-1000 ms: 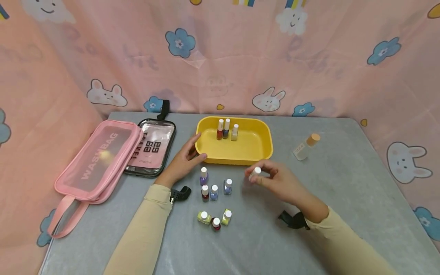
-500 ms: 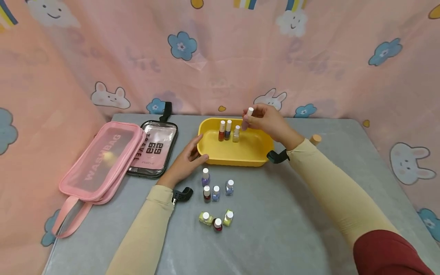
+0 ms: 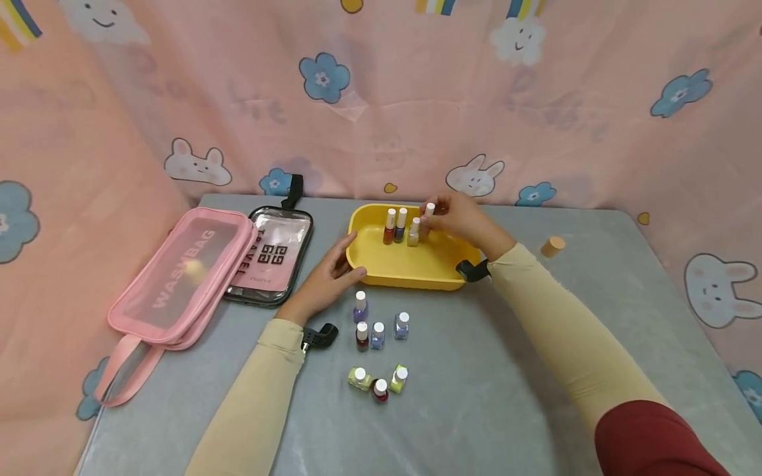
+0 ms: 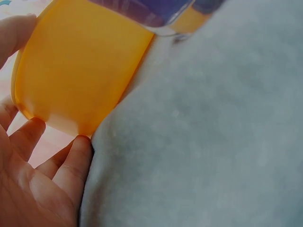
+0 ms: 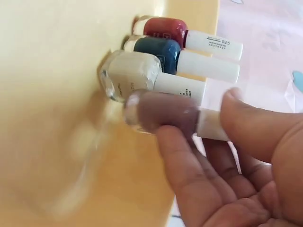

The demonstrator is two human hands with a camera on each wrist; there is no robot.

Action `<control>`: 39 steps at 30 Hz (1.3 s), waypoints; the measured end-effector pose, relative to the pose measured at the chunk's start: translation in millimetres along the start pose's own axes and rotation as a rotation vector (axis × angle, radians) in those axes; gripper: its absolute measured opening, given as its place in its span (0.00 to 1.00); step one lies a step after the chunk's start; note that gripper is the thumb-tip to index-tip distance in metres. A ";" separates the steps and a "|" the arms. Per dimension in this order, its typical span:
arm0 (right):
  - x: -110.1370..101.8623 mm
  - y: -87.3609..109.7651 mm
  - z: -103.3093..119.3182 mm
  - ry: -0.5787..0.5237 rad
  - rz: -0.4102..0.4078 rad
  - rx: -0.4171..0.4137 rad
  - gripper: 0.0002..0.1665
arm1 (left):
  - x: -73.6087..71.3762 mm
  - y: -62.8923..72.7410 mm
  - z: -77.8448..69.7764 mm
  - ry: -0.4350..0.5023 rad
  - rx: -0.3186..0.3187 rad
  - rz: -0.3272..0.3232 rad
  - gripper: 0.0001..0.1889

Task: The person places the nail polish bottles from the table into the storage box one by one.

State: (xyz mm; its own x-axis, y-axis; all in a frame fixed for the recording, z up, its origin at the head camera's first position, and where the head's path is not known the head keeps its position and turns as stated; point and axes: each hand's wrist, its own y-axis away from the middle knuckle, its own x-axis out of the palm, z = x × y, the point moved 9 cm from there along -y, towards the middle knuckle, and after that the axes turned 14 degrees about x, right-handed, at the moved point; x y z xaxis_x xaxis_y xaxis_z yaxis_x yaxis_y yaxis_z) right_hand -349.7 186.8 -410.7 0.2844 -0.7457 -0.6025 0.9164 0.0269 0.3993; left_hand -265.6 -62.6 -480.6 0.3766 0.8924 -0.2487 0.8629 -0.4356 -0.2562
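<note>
My right hand [image 3: 461,221] pinches a mauve nail polish bottle [image 5: 168,111] with a white cap, inside the yellow tray [image 3: 411,270]. Its base is close to the tray floor; contact cannot be told. Beside it, red [image 5: 165,29], dark blue [image 5: 156,51] and pale [image 5: 132,71] nail polish bottles stand in a row towards the back of the tray. Around the tray's left end lies my left hand [image 3: 327,276], fingertips touching the outer wall and thumb at the front corner. In the left wrist view, those fingers press the orange-looking wall [image 4: 80,71] without curling round it.
In front of the tray stand several more nail polish bottles, among them purple [image 3: 360,308], light blue [image 3: 401,326] and yellow-green [image 3: 399,379]. A pink wash bag [image 3: 184,277] and a black-edged clear pouch [image 3: 274,258] lie left. A wooden-capped bottle [image 3: 553,246] is right, partly hidden by a sleeve.
My right hand has carried the mauve bottle from the table in front over the tray's back right, then lowered it beside the pale bottle. The left hand has stayed at the tray's end.
</note>
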 end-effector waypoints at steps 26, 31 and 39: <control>-6.0 10.7 6.9 0.038 -0.068 0.019 0.27 | 0.4 2.6 2.6 -0.009 -0.034 -0.002 0.42; -16.8 56.1 28.4 0.044 -0.205 -0.063 0.30 | -0.5 2.4 1.0 -0.003 -0.017 -0.004 0.42; 29.7 140.6 28.6 0.089 -0.278 -0.327 0.28 | -0.5 0.3 -0.1 0.002 -0.005 -0.003 0.42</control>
State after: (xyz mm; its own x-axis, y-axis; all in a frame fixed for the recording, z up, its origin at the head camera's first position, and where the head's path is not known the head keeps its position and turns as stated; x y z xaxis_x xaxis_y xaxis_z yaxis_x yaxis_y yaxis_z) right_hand -220.4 149.4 -352.7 0.0243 -0.6947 -0.7189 0.9984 0.0531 -0.0175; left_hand -265.5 -63.2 -480.5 0.3745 0.8939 -0.2462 0.8657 -0.4322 -0.2524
